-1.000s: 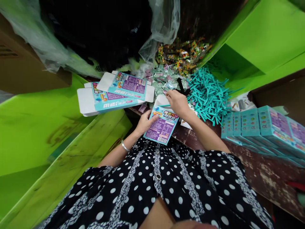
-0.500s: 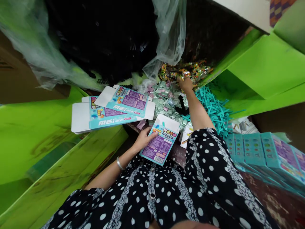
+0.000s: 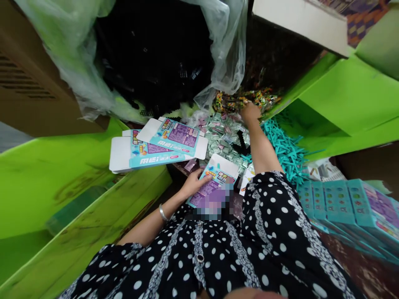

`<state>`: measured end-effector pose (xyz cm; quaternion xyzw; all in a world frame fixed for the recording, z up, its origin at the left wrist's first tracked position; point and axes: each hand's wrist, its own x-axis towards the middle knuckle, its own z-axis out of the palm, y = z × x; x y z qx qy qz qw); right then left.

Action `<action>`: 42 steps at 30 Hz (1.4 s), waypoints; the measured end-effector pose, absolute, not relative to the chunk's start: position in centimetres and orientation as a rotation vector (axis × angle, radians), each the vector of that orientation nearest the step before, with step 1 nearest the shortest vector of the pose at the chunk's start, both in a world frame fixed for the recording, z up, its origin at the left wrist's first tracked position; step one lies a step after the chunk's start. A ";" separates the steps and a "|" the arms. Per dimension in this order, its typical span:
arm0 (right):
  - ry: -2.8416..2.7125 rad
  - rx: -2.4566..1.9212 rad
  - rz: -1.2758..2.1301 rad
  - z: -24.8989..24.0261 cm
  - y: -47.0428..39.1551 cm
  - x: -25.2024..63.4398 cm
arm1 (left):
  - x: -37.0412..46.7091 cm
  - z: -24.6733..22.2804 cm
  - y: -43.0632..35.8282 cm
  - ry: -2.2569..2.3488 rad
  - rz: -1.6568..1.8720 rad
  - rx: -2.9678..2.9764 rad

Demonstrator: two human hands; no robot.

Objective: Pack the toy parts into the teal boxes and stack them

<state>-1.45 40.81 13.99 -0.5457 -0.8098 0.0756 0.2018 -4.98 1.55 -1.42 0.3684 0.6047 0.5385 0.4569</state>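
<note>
My left hand grips the left edge of a teal and purple printed box, its white flap up. My right hand reaches into a pile of colourful wrapped pieces at the back; its fingers are hidden among them. Small silvery-green packets lie heaped between the hands. Right of my right forearm is a heap of teal sticks. Two flattened printed boxes overlap at the left, white flaps showing.
A large black mass inside clear plastic fills the back. Green panels rise on both sides. Teal boxes stand in a row at the right. A brown carton is at the far left.
The whole view has shifted, so most things appear a little farther right and lower. My left hand still holds the box and my right hand is still at the colourful pile.
</note>
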 end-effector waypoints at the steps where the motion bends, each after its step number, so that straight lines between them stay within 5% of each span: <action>1: -2.193 -1.507 0.212 15.1 40.6 -0.4 | -5.0 -1.5 1.6 1.476 1.340 0.901; 10: -2.170 -1.258 0.603 22.7 33.5 11.6 | -5.1 -1.2 2.0 1.407 1.458 0.908; 17: -2.437 -0.940 1.017 20.3 22.7 15.8 | -4.1 1.2 1.4 1.400 1.531 1.088; 25: -2.755 -0.839 0.650 16.7 16.2 15.3 | -1.7 2.4 0.4 1.316 1.512 1.152; 31: -2.890 -0.810 0.537 18.4 16.6 16.9 | -1.5 2.5 0.1 1.321 1.478 1.140; 42: -2.535 -0.713 1.202 16.9 15.0 17.3 | 0.4 1.7 -0.7 1.237 1.573 1.094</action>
